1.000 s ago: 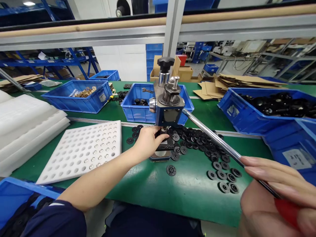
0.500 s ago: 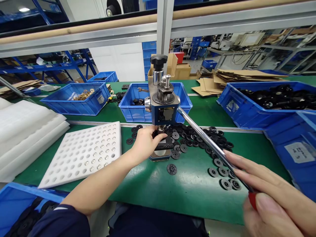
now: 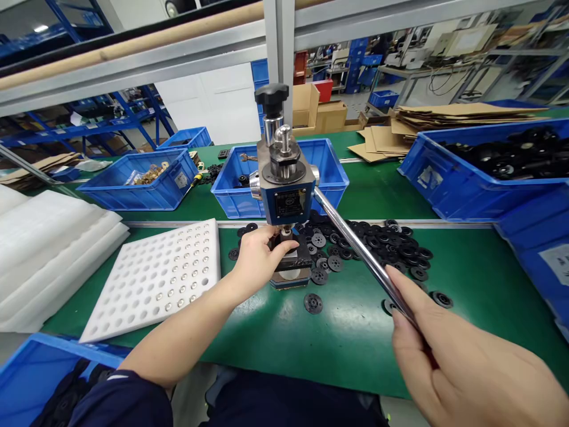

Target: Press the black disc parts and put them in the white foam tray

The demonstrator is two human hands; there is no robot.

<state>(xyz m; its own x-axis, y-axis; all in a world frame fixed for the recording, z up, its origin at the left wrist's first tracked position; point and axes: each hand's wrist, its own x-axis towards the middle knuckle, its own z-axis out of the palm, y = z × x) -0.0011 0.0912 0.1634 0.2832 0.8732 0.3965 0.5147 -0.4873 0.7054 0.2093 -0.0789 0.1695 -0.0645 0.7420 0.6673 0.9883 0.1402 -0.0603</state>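
A hand-lever press (image 3: pixel 287 198) with a black knob on top stands at the middle of the bench. My left hand (image 3: pixel 258 258) reaches in under its ram, thumb on the right side and fingers on the left, closed round a small part that I cannot make out. My right hand (image 3: pixel 462 350) is wrapped round the lower end of the chrome lever (image 3: pixel 355 243), which slants down to the right. Black discs (image 3: pixel 368 240) lie heaped right of the press, and a single disc (image 3: pixel 313 303) rests in front of its base.
A white foam tray (image 3: pixel 146 279), partly filled with small metal pieces, lies left. Blue bins stand behind: one with brass-coloured parts (image 3: pixel 133 187), one behind the press (image 3: pixel 235 201), one with black parts (image 3: pixel 427 178). Another bin (image 3: pixel 40 356) is at lower left, below stacked foam sheets (image 3: pixel 57 255).
My right hand has closed more fully round the lever, covering its red end and several discs beneath. My left hand stays under the ram. The view has shifted slightly.
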